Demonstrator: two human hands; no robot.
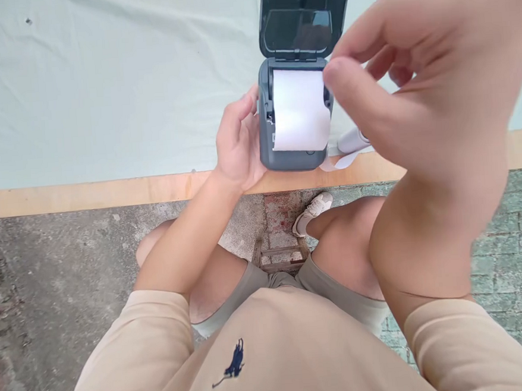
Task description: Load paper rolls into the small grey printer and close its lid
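Sitting in the left hand's hold, the printer (pixel 266 132) is over the table's near edge; whether it also rests there I cannot tell. Its lid (pixel 298 29) stands raised at the far side, and white paper (pixel 302 109) lies across its open top, reaching toward the front. The left hand (pixel 241 140) is curled about the printer's left side, its fingers mostly hidden. The right hand (pixel 427 82), somewhat blurred, has thumb and forefinger brought close together at the printer's far right corner, the other fingers bent in; I cannot tell whether they grip anything. Just beside the printer's right side lies a pale roll (pixel 351 141), with a loose strip near it. White cloth (pixel 102 99) covers the table (pixel 86 197) except for a bare wooden edge. Below are a wooden stool (pixel 280 251), a white shoe (pixel 313 211), grey shorts (pixel 249 285) and a beige shirt (pixel 289 348).
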